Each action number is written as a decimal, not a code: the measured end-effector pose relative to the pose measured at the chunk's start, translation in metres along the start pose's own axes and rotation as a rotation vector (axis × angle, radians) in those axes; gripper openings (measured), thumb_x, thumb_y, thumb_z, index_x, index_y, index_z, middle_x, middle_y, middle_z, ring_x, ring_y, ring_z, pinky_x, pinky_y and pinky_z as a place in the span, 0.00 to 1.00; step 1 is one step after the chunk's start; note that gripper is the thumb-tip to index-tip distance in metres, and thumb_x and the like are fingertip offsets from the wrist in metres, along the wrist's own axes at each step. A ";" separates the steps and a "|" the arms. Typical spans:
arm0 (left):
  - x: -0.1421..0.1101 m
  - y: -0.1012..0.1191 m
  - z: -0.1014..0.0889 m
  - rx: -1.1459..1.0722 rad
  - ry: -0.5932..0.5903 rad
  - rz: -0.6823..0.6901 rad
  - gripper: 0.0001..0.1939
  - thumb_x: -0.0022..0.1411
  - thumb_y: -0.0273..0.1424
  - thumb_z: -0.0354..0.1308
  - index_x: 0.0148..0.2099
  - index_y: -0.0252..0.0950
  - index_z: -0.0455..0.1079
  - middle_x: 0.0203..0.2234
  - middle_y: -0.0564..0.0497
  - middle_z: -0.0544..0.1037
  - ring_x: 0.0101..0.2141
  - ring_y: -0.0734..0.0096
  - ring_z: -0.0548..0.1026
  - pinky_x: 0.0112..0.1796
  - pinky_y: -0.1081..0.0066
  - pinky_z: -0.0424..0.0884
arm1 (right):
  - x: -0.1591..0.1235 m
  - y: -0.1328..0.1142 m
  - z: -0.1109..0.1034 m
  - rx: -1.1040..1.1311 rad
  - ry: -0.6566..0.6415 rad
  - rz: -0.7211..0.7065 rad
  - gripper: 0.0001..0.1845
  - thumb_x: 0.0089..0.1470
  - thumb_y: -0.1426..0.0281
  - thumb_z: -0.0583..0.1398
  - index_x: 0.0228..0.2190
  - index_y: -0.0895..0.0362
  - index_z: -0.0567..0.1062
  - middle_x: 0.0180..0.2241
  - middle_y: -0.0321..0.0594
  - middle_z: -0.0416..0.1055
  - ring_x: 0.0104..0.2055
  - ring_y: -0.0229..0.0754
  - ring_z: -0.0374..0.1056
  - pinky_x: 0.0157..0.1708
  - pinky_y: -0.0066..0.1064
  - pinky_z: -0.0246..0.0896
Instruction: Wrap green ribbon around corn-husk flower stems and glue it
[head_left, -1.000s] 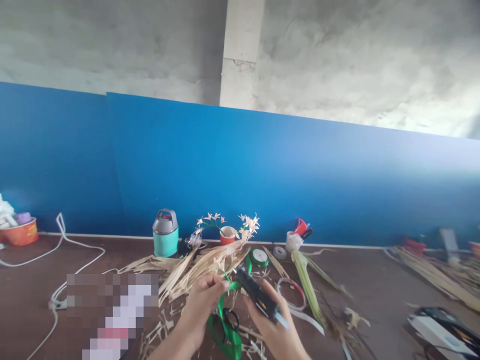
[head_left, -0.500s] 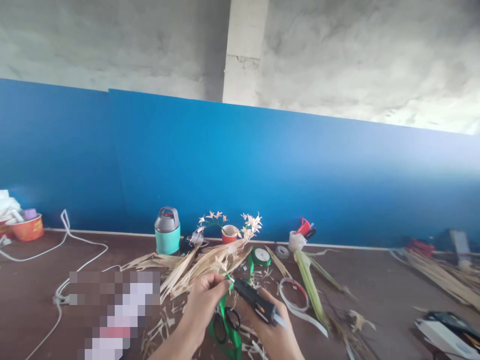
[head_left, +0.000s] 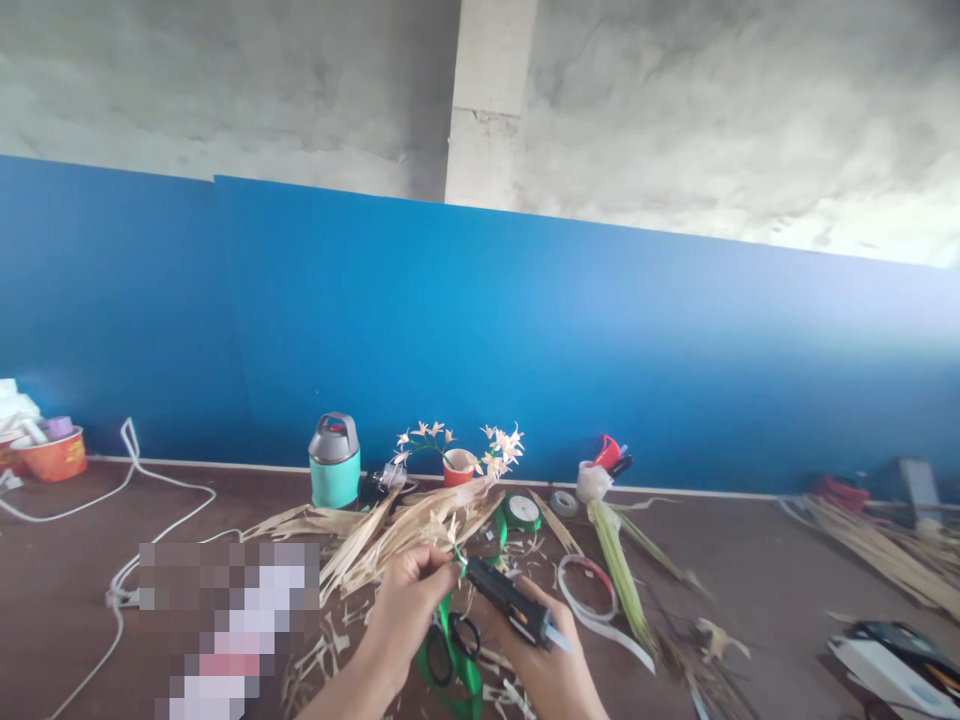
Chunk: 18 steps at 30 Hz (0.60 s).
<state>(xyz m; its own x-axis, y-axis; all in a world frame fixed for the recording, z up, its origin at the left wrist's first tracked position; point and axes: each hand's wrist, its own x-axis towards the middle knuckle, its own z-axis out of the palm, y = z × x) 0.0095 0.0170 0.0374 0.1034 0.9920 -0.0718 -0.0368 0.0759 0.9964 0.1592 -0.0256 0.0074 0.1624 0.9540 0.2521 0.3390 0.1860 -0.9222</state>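
Observation:
My left hand (head_left: 411, 600) is closed in a pinch on the stem of a small pale husk flower (head_left: 447, 530), which points up and away from me. A green ribbon (head_left: 469, 690) trails down beneath these fingers to the table. Wrapped in my right hand (head_left: 551, 640) is a black glue gun (head_left: 510, 600), with a whitish glue stick showing at its rear end. Its nozzle is right by the stem at my left fingertips; whether they touch I cannot tell. Black-handled scissors (head_left: 452, 645) lie below, between my hands, partly covered by the ribbon.
Dried husk strips (head_left: 405, 535) and scraps spread over the brown table. Behind stand a red cup (head_left: 458, 470) with finished flower sprays (head_left: 504, 450), a teal flask (head_left: 335, 475) and a ribbon roll (head_left: 523, 512). A white cord (head_left: 176, 520) runs left; a blue partition (head_left: 525, 340) bounds the back.

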 end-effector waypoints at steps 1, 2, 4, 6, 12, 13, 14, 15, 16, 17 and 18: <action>0.000 0.000 0.000 0.003 -0.001 0.000 0.10 0.45 0.34 0.58 0.19 0.35 0.65 0.13 0.59 0.59 0.19 0.77 0.56 0.23 0.75 0.51 | 0.000 0.000 0.000 -0.005 0.001 0.003 0.10 0.47 0.65 0.60 0.25 0.61 0.73 0.18 0.34 0.64 0.22 0.36 0.55 0.22 0.26 0.54; 0.000 0.000 0.000 0.005 -0.001 -0.001 0.10 0.45 0.34 0.58 0.19 0.35 0.65 0.14 0.59 0.59 0.19 0.77 0.56 0.23 0.75 0.51 | 0.000 0.000 0.000 -0.010 0.001 0.005 0.11 0.47 0.65 0.60 0.25 0.62 0.73 0.19 0.34 0.64 0.22 0.36 0.56 0.22 0.26 0.55; 0.000 0.000 0.000 0.004 -0.003 -0.004 0.10 0.46 0.34 0.58 0.19 0.35 0.65 0.14 0.59 0.59 0.19 0.76 0.56 0.23 0.75 0.51 | 0.000 0.000 0.000 -0.016 -0.001 0.003 0.12 0.48 0.64 0.59 0.26 0.62 0.74 0.19 0.35 0.66 0.22 0.37 0.56 0.23 0.26 0.55; -0.001 0.000 0.000 0.002 -0.008 0.004 0.10 0.46 0.34 0.58 0.19 0.34 0.65 0.14 0.59 0.59 0.19 0.76 0.56 0.23 0.74 0.52 | 0.000 0.000 0.001 -0.012 0.008 -0.004 0.12 0.48 0.64 0.59 0.27 0.62 0.74 0.20 0.36 0.67 0.23 0.37 0.57 0.23 0.27 0.56; 0.000 -0.001 -0.001 0.032 -0.003 0.041 0.10 0.47 0.34 0.56 0.20 0.34 0.65 0.14 0.59 0.58 0.19 0.77 0.55 0.24 0.75 0.52 | 0.000 0.001 0.002 0.005 0.053 -0.002 0.11 0.45 0.65 0.60 0.24 0.62 0.74 0.19 0.35 0.67 0.21 0.37 0.57 0.22 0.26 0.55; 0.001 -0.002 -0.002 0.035 -0.006 0.044 0.10 0.47 0.34 0.56 0.19 0.34 0.65 0.14 0.59 0.58 0.19 0.77 0.55 0.23 0.75 0.52 | 0.000 0.001 0.001 0.000 0.040 -0.001 0.11 0.45 0.65 0.60 0.24 0.62 0.74 0.19 0.35 0.67 0.22 0.37 0.57 0.22 0.26 0.55; 0.002 -0.003 -0.002 0.036 -0.012 0.045 0.11 0.47 0.35 0.56 0.19 0.35 0.64 0.14 0.59 0.57 0.19 0.77 0.54 0.23 0.75 0.51 | 0.000 0.001 0.001 -0.007 0.026 0.000 0.11 0.46 0.65 0.60 0.24 0.61 0.74 0.19 0.35 0.67 0.22 0.37 0.57 0.22 0.26 0.56; 0.002 -0.003 -0.002 0.036 -0.020 0.042 0.11 0.47 0.35 0.55 0.19 0.35 0.63 0.14 0.59 0.57 0.19 0.78 0.54 0.23 0.75 0.51 | 0.000 0.002 0.000 -0.016 0.015 0.003 0.11 0.46 0.65 0.60 0.24 0.61 0.74 0.19 0.35 0.67 0.22 0.37 0.57 0.23 0.26 0.56; 0.003 -0.003 -0.003 0.038 -0.027 0.038 0.11 0.48 0.35 0.55 0.19 0.35 0.63 0.14 0.60 0.56 0.19 0.78 0.53 0.23 0.75 0.50 | 0.000 0.002 -0.001 -0.024 0.005 0.005 0.11 0.46 0.65 0.60 0.24 0.61 0.74 0.19 0.35 0.67 0.22 0.37 0.58 0.23 0.26 0.56; 0.003 -0.004 -0.003 0.042 -0.030 0.035 0.11 0.48 0.35 0.55 0.19 0.35 0.63 0.14 0.60 0.56 0.19 0.78 0.52 0.22 0.75 0.50 | 0.000 0.003 -0.001 -0.030 0.001 0.007 0.11 0.47 0.65 0.60 0.25 0.61 0.74 0.19 0.35 0.67 0.22 0.37 0.58 0.23 0.26 0.56; 0.003 -0.004 -0.003 0.046 -0.032 0.034 0.11 0.48 0.35 0.55 0.19 0.35 0.62 0.14 0.60 0.55 0.19 0.79 0.52 0.22 0.75 0.50 | 0.000 0.004 -0.001 -0.033 0.000 0.005 0.11 0.47 0.64 0.60 0.25 0.61 0.74 0.19 0.35 0.67 0.22 0.37 0.58 0.23 0.26 0.56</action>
<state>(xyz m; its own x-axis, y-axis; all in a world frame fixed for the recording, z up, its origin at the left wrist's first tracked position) 0.0067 0.0201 0.0335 0.1341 0.9903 -0.0373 0.0052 0.0369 0.9993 0.1614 -0.0251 0.0040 0.1641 0.9549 0.2474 0.3689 0.1732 -0.9132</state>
